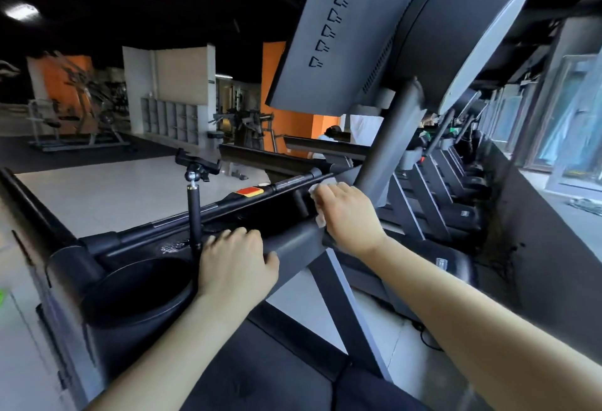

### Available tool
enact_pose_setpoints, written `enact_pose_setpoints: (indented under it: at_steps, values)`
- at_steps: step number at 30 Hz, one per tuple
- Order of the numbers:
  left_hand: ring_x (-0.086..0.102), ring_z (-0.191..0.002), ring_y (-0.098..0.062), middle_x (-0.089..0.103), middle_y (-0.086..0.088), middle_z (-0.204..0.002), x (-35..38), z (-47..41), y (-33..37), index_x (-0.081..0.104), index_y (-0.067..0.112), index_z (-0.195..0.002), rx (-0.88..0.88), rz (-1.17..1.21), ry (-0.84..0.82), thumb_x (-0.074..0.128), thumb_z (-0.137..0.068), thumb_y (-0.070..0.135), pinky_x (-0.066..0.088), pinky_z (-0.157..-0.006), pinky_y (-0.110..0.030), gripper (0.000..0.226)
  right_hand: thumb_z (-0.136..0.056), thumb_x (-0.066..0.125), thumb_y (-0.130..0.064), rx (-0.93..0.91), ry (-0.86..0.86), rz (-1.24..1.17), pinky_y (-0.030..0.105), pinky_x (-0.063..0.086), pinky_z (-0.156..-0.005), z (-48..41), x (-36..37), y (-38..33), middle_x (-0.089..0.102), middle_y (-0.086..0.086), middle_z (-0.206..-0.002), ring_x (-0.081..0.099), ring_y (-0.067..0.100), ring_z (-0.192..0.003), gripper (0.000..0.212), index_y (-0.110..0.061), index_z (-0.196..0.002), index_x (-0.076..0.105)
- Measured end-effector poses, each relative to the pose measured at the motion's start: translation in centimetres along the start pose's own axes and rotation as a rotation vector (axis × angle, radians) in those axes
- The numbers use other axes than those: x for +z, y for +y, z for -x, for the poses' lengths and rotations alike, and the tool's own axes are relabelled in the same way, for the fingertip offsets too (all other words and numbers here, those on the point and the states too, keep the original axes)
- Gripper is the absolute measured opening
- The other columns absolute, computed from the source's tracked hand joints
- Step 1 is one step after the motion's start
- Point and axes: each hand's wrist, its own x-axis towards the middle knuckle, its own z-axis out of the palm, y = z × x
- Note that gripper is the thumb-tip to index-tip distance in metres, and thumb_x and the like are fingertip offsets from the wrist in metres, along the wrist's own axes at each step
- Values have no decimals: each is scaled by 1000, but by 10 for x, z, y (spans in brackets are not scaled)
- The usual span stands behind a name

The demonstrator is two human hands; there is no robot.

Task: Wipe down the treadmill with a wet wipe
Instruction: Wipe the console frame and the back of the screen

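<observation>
No legible text, brand or number found. The treadmill console (358, 19) back panel bears a column of five identical dark symbols (329, 31), not letters. Red-and-yellow label (250, 191) on the handrail (293, 181): print too blurred to read.

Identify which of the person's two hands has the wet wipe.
The right hand, pressing the white wet wipe on the treadmill; the left hand grips the grey rail bare.
</observation>
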Motion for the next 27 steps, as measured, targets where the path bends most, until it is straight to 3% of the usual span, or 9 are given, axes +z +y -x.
enact_pose_setpoints:
  at_steps: [2, 3, 5, 7, 10, 16, 21, 24, 27]
  values:
    - [63, -104, -23, 68, 5, -104, -1, -3, 1, 64, 24, -98, -6, 50, -22, 49, -94, 48, 46, -92, -37, 29, -41, 84, -23, 46, -228, 144, 36, 36, -68, -2, 0, 10, 62, 3, -86, 55, 28, -77, 63, -12, -98, 59]
    - [64, -103, -22, 67, 7, -102, -1, -4, 2, 64, 24, -97, -7, 60, -37, 49, -94, 48, 46, -89, -36, 28, -35, 85, -25, 51, -303, 233, 37, 34, -71, -7, -1, 14, 64, 3, -84, 55, 28, -79, 66, -13, -95, 60]
    - [64, -102, -22, 67, 8, -102, -2, -8, 5, 64, 25, -97, -5, 54, -28, 49, -95, 48, 46, -86, -35, 28, -55, 82, -26, 41, -354, 409, 41, 30, -83, -25, -4, 20, 69, 7, -86, 59, 29, -88, 42, -12, -90, 65]
    - [64, -106, -21, 69, 9, -108, -2, -13, 9, 66, 27, -107, -24, 57, 0, 50, -95, 49, 47, -89, -35, 30, -87, 62, -17, 7, -413, 492, 45, 25, -96, -42, -5, 23, 72, 9, -98, 57, 31, -103, 15, -12, -99, 70]
    - [61, -118, -21, 66, 9, -126, 0, -24, 17, 63, 28, -128, -41, 157, 60, 55, -95, 49, 47, -96, -36, 39, -95, 53, -16, -36, -424, 513, 45, 30, -99, -44, -1, 26, 71, 6, -101, 53, 30, -109, 20, -16, -100, 72]
    - [46, -135, -20, 52, 8, -143, 15, -50, 56, 45, 23, -149, 44, 262, 169, 64, -94, 42, 42, -109, -40, 62, -92, 47, 2, -283, 147, 198, 43, 43, -88, 33, 30, 43, 55, 9, -77, 48, 31, -81, 21, -8, -80, 62]
    - [52, -127, -20, 59, 7, -135, 32, -54, 82, 51, 20, -144, -45, 234, 280, 63, -94, 39, 45, -102, -38, 55, -92, 57, 1, -374, 248, 133, 35, 25, -71, 89, 64, 64, 49, 5, -79, 42, 25, -72, 13, -8, -87, 66]
    - [53, -125, -19, 61, 7, -133, 33, -54, 85, 53, 20, -142, -49, 199, 309, 65, -93, 38, 46, -101, -37, 53, -85, 60, 3, -323, 323, 41, 36, 20, -68, 72, 53, 83, 48, 4, -75, 42, 25, -66, 14, -10, -82, 61]
    - [54, -125, -19, 62, 7, -132, 32, -55, 90, 55, 21, -140, -76, 197, 315, 67, -92, 35, 46, -100, -36, 52, -88, 56, 0, -89, 485, -34, 36, 22, -64, 25, 15, 94, 46, 3, -70, 43, 27, -61, 12, -9, -89, 63]
